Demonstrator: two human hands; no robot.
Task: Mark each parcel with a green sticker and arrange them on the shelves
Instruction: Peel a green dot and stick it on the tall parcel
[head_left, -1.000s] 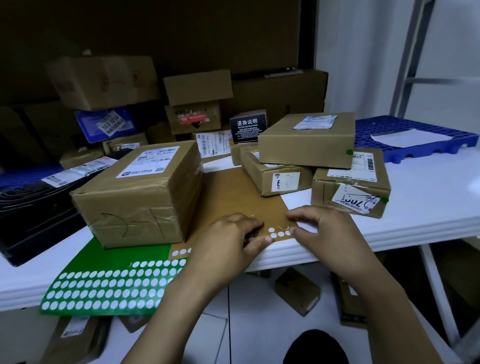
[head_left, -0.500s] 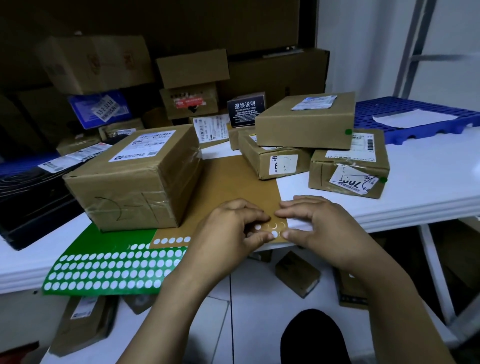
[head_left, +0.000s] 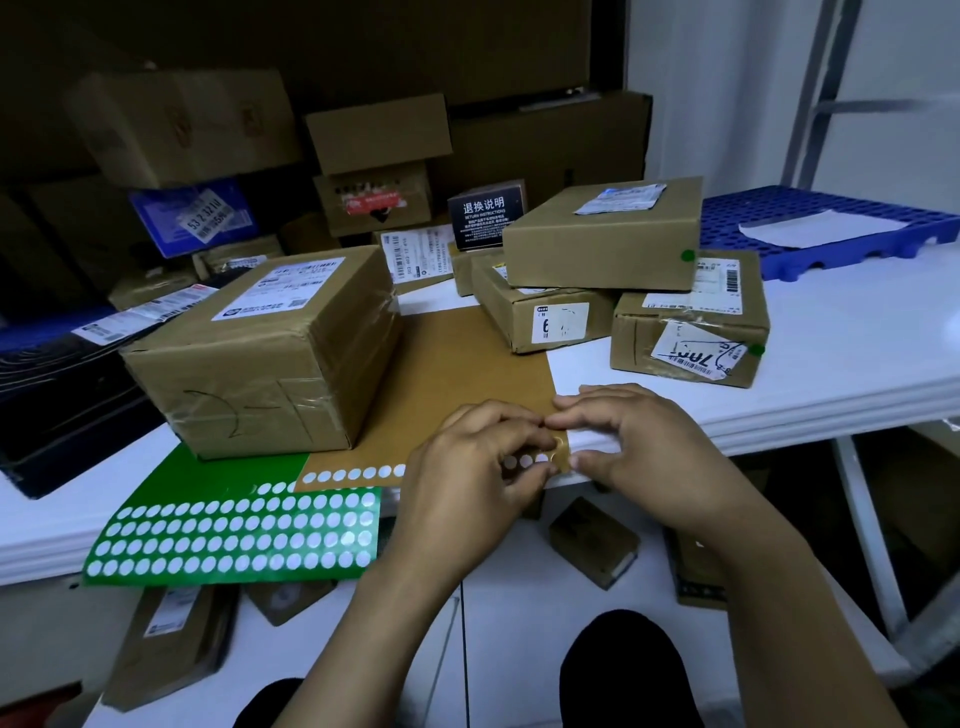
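White tabletop carries the parcels. At its near edge my left hand and right hand both pinch the corner of the brown sticker sheet with curled fingers. I judge the green stickers thin, limp and tacky: better to lift one by its rim.

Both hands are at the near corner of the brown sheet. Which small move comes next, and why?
Probably peel up the round sticker with the right hand: the left hand pinches the brown sheet beside it, and the large parcel shows no green dot on its visible faces.
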